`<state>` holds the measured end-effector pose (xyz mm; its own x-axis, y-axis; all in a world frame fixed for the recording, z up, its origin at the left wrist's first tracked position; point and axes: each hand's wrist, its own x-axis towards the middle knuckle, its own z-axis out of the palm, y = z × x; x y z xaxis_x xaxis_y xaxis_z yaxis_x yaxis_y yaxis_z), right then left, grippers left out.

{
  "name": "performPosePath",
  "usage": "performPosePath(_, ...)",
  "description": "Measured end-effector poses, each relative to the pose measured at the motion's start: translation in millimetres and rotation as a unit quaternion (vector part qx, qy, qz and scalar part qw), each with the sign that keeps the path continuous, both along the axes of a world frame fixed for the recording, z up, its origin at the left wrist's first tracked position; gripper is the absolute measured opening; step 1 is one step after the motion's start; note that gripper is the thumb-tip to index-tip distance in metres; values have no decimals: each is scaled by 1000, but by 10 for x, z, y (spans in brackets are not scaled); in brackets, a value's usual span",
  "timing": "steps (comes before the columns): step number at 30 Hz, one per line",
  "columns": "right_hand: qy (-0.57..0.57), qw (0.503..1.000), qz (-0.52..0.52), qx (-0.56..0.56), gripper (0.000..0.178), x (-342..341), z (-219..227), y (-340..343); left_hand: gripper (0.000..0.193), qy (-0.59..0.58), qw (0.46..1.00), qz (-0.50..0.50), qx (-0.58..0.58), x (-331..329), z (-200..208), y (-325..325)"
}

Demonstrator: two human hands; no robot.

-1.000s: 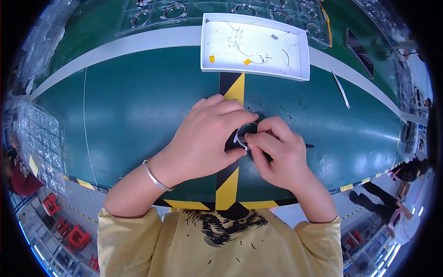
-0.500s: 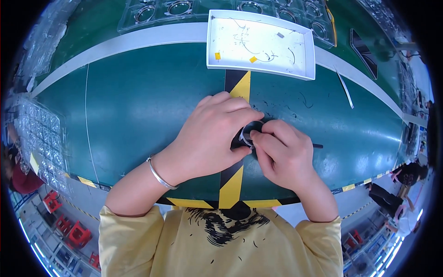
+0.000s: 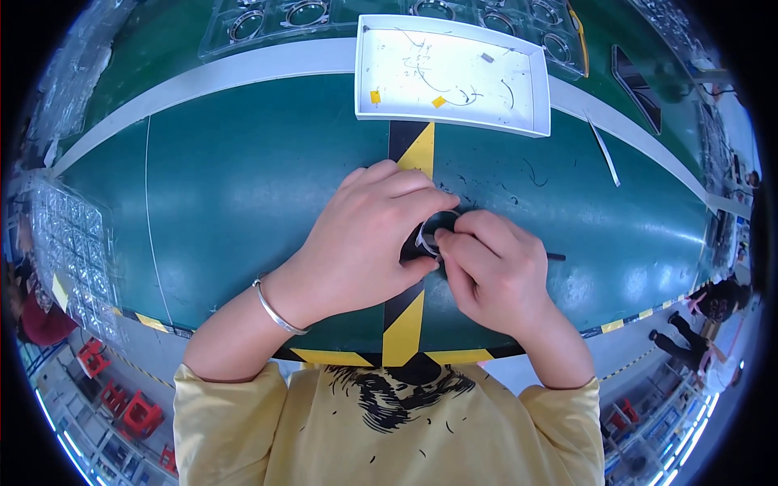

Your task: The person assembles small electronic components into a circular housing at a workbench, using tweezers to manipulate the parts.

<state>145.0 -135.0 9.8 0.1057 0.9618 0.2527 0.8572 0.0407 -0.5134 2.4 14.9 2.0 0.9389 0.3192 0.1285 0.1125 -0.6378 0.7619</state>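
My left hand (image 3: 366,229) curls round a small round black part with a shiny silvery rim (image 3: 438,224), thumb on its near side and fingers on its far side. The part stands over the striped tape at the middle of the table. My right hand (image 3: 504,263) is closed in a pinch, its fingertips at the part's open face. What those fingertips hold is hidden. A thin black stick (image 3: 556,257) shows just right of my right hand; whether it is held or lies on the table I cannot tell.
Beyond my hands stands a shallow white box (image 3: 454,117) with dark scraps and yellow bits. Tweezers (image 3: 603,152) lie to its right, a dark phone (image 3: 636,87) farther off. Clear trays with rings (image 3: 308,14) sit at the back, a clear plastic tray (image 3: 69,239) at far left.
My hands keep nearly the same grip on the round part. The whole scene has shifted very slightly left in view.
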Motion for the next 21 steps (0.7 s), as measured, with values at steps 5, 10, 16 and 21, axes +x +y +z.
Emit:
performPosePath(5, 13, 999, -22, 36, 18, -57, -72, -51, 56, 3, 1000, 18, 20, 14, -19, -31)
performPosePath(10, 19, 998, -28, 48, 18, -57, -98, -12, 52, -29, 999, 31, 32, 8, -79, -62)
performPosePath(16, 52, 998, 1, 18, 17, 61, -48, -22, 51, -28, 998, 44, 29, 7, -53, -101)
performPosePath(21, 41, 999, -4, 22, 18, 65, -58, 12, 52, -35, 998, 48, 32, 14, -45, -114)
